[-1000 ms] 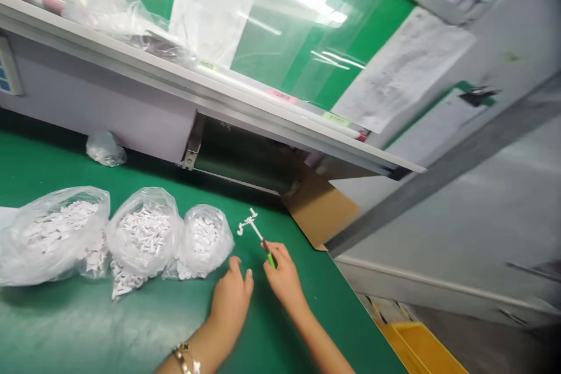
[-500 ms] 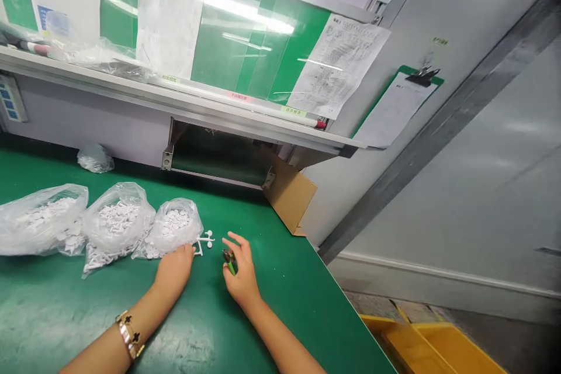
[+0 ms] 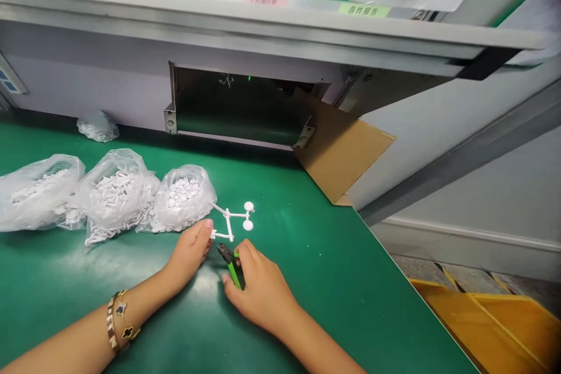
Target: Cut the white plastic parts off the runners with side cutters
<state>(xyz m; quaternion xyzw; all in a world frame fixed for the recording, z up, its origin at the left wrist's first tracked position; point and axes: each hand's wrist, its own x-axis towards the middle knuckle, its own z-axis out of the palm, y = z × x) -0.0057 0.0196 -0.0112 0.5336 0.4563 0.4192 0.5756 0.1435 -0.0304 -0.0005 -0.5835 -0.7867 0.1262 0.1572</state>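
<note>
- Left hand: fingers loosely extended, fingertips touching the white branched plastic runner, which lies on the green bench mat.
- Right hand: clenched around green-handled side cutters, tips just beside the runner; keeping it pinned flat should favour a clean snip.

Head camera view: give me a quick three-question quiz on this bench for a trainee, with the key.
1. True or false: the right hand holds the green-handled side cutters.
2. Which of the three clear plastic bags holds the round white discs? A) left B) middle C) right
3. Which wrist wears the charm bracelet?

Key: 1 true; 2 C; 3 left wrist.
</note>
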